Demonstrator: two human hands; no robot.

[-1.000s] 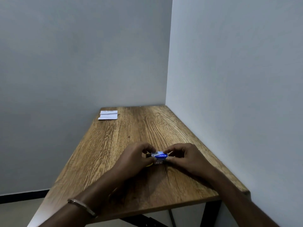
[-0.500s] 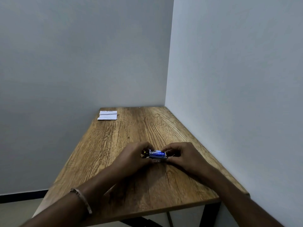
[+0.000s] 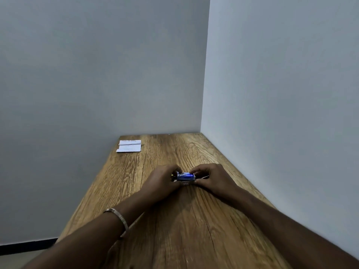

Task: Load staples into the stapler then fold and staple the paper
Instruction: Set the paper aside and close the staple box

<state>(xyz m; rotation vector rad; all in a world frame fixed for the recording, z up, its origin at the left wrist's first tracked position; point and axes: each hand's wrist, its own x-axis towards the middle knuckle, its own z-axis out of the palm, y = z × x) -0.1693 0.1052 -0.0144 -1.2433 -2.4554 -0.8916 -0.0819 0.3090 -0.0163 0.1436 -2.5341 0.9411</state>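
Pinching the small blue stapler (image 3: pixel 186 176) between my left hand (image 3: pixel 162 181) and right hand (image 3: pixel 213 178) at the counter's (image 3: pixel 194 230) centre, paper (image 3: pixel 129 146) away at eleven o'clock, I fear the tiny body could slip and scatter staples, since fingers hide the tray.
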